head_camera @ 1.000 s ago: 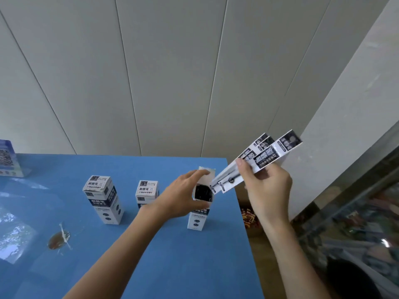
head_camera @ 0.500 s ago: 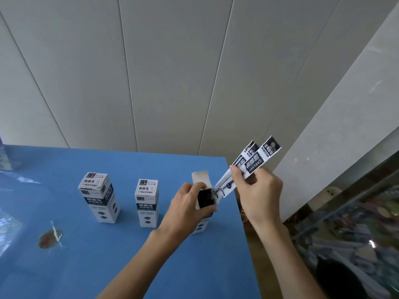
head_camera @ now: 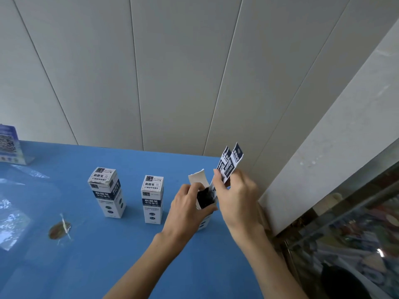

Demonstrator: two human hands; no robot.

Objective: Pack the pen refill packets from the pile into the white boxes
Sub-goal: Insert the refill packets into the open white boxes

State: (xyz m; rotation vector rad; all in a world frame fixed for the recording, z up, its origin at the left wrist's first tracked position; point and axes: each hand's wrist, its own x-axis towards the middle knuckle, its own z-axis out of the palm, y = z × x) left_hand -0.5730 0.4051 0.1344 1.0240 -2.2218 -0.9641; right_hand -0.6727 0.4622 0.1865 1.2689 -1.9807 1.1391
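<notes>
From the head view, your left hand [head_camera: 187, 209] wraps its grip around the open white box [head_camera: 204, 214] near the right edge of the blue tabletop [head_camera: 108, 255], fingers curled at its dark mouth, the lid flap [head_camera: 197, 176] standing up behind them. Your right hand [head_camera: 236, 197] pinches a small bundle of pen refill packets [head_camera: 230, 164]; the grip is clenched on their middle, the printed upper ends sticking up and tilted right, the lower ends at the box mouth. You cannot tell how far in they reach.

Two closed white boxes [head_camera: 106, 190] and [head_camera: 152, 200] stand upright to the left, apart from each other. A brown mark [head_camera: 58, 230] lies further left, and a blue printed stand [head_camera: 9, 145] sits at the far left edge.
</notes>
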